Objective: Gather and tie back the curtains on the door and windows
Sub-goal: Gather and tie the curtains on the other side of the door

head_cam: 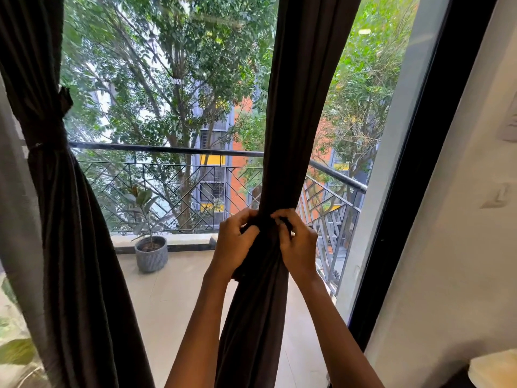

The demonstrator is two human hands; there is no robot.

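Dark curtain [291,121] gripped by left hand [237,242], right hand [298,245], glass [167,113] either side

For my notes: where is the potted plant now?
In the head view, the potted plant stands on the balcony floor, left of centre, between the tied left curtain and the gathered middle curtain.

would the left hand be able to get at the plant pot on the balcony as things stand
Probably not: the plant pot sits beyond what looks like glass, and the left hand grips the curtain.
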